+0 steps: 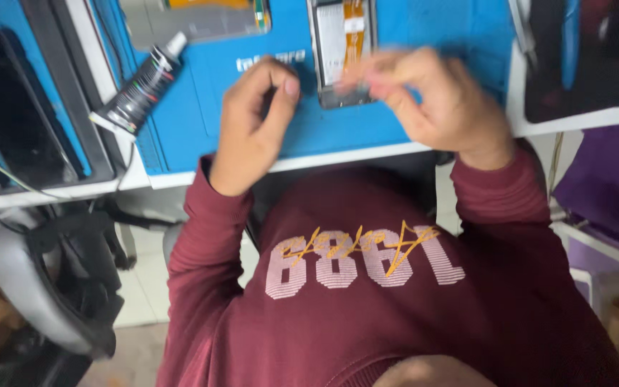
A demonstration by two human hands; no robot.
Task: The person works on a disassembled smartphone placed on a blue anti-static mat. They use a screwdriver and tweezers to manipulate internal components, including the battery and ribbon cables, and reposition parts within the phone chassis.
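The opened phone (341,50) is lying on the blue mat (202,107) just beyond both hands; right hand (431,100) is pinching near its lower edge, grip blurred, left hand (256,118) curling loosely, empty.

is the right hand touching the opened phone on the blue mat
Cannot tell. In the head view the right hand is motion-blurred; its fingertips overlap the lower end of the phone on the mat, but no plain contact or gap shows.
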